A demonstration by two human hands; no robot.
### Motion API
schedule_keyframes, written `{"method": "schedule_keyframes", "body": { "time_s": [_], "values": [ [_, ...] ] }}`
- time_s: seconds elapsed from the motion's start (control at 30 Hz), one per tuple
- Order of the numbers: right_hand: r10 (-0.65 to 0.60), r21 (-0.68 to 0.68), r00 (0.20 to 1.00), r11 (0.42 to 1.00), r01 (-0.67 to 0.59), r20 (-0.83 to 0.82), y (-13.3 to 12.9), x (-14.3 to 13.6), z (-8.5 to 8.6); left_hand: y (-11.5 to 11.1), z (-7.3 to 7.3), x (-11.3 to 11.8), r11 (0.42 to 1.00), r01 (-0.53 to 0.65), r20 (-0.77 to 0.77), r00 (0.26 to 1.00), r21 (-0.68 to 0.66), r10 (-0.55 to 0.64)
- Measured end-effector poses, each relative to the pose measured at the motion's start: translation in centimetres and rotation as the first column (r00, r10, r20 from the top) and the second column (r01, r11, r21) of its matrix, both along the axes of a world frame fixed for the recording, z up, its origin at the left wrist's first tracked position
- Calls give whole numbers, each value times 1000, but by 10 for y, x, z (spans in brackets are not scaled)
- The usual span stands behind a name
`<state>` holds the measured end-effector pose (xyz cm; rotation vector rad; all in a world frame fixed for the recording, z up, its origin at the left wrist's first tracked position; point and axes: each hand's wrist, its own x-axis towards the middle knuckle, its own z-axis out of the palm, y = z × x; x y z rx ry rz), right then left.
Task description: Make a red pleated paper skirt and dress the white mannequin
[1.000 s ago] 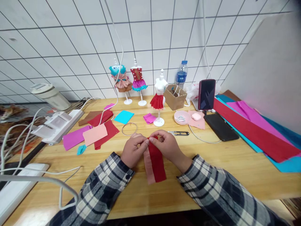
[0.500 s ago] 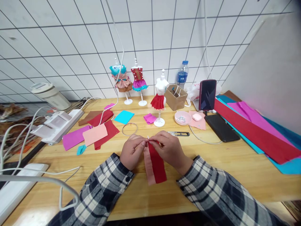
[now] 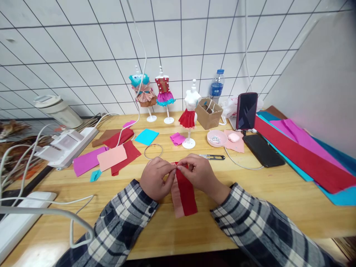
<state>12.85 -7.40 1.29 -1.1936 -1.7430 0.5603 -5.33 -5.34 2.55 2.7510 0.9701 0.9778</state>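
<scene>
Red-and-pink cloth (image 3: 187,198) is a bit back fr. the front edge of the worktop (image 3: 155,239), approx. mid-length, its near end pointing twd that edge; can't tell if that end touches the wood. Long fabric strips (image 3: 303,155) (red, magenta, blue) lie along the R edge. Nr the back edge: turquoise-topped mannequin (image 3: 144,92), then red-topped mannequin (image 3: 165,94) to its R; red-skirted mannequin (image 3: 191,101), bare white torso, stands fwd of both. Cardboard box (image 3: 208,119) is just R of it, nr back edge. L hand (image 3: 157,178) + R hand (image 3: 198,172): fingers curled, both pinching the cloth's far end btwn thumb & forefinger, tips v. close together. Flat black device (image 3: 263,150) lies twd the R edge. Pink dish (image 3: 210,142) is L of it, snips (image 3: 214,157) btwn dish & front edge, just beyond R hand. Smallest: pale beads (image 3: 215,139) in the dish.
</scene>
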Motion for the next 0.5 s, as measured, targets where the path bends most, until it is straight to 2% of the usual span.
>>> {"method": "schedule_keyframes", "body": {
  "time_s": [0.17, 0.27, 0.33, 0.4, 0.47, 0.5],
  "values": [
    [34, -21, 999, 999, -33, 43, 1, 1, 2, -1, 1, 0, 999, 10, -54, 999, 33, -8],
    [56, -156, 998, 986, -61, -35, 3, 1, 5, -1, 2, -1, 999, 35, -51, 998, 4, -35],
    [78, -308, 985, 943, -124, -156, 3, 1, 6, -1, 2, -2, 998, 56, -28, 998, -35, -57],
    [99, -443, 948, 866, -232, -302, 3, 2, 7, -1, 3, -2, 994, 72, 4, 997, -86, -72],
    [109, -490, 913, 815, -309, -393, 3, 3, 7, 0, 3, -2, 988, 82, 27, 996, -131, -79],
    [108, -476, 909, 824, -309, -403, 3, 3, 6, 0, 3, -3, 986, 85, 32, 996, -147, -81]
  ]
}}
